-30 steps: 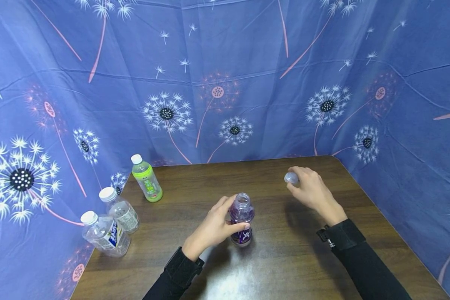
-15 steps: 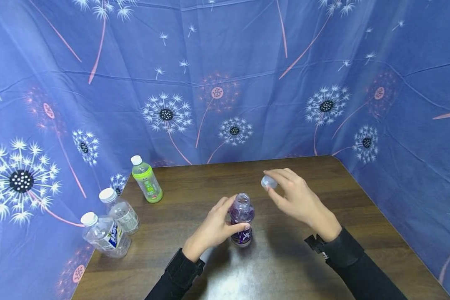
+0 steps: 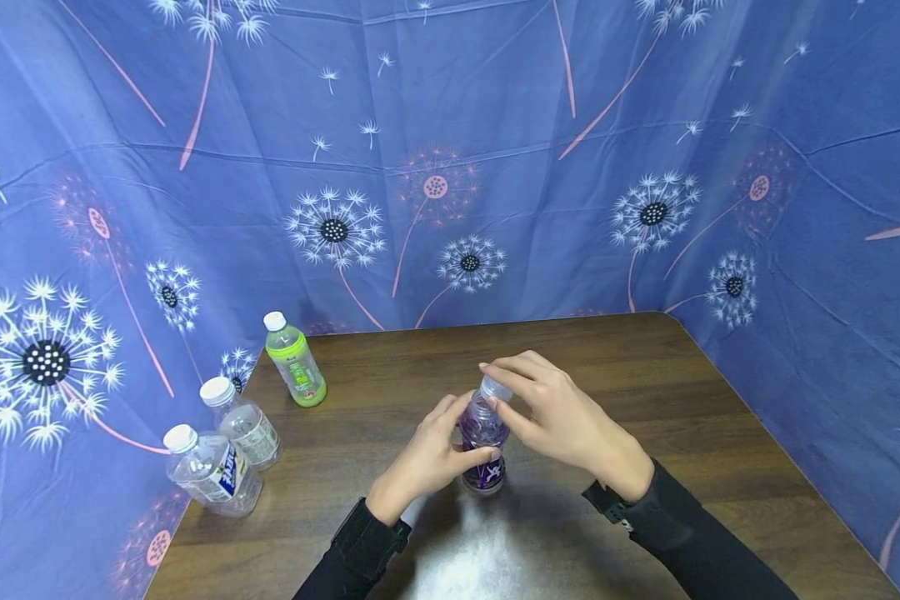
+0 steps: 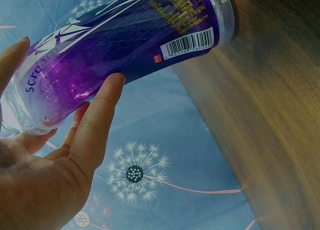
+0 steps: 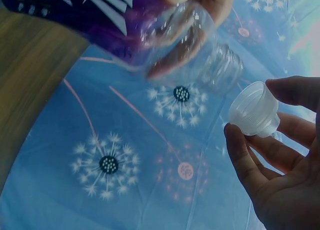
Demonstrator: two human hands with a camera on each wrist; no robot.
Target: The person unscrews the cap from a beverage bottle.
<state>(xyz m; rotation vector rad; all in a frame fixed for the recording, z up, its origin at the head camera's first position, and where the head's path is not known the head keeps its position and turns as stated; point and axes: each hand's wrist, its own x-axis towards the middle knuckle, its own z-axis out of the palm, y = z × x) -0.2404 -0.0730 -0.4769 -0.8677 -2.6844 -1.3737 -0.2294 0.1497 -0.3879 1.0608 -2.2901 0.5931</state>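
A clear plastic bottle (image 3: pixel 483 429) with a purple label stands upright on the wooden table. My left hand (image 3: pixel 429 454) grips it around the upper body, thumb in front; the left wrist view shows the label with a barcode (image 4: pixel 189 43). My right hand (image 3: pixel 558 410) pinches a translucent white cap (image 5: pixel 254 109) between thumb and fingers. In the right wrist view the cap's open side faces the bottle's threaded neck (image 5: pixel 225 67), with a small gap between them. From the head view, the cap overlaps the bottle mouth.
On the left of the table (image 3: pixel 390 367) stand a green-labelled bottle (image 3: pixel 297 362) with a white cap and two clear capped bottles, one behind (image 3: pixel 249 429) and one in front (image 3: pixel 221 475). A blue dandelion-print cloth (image 3: pixel 540 217) hangs around the table's back and sides.
My right hand has carried the cap leftward from the right side of the table to the bottle's mouth. The left hand and the bottle have stayed in place.
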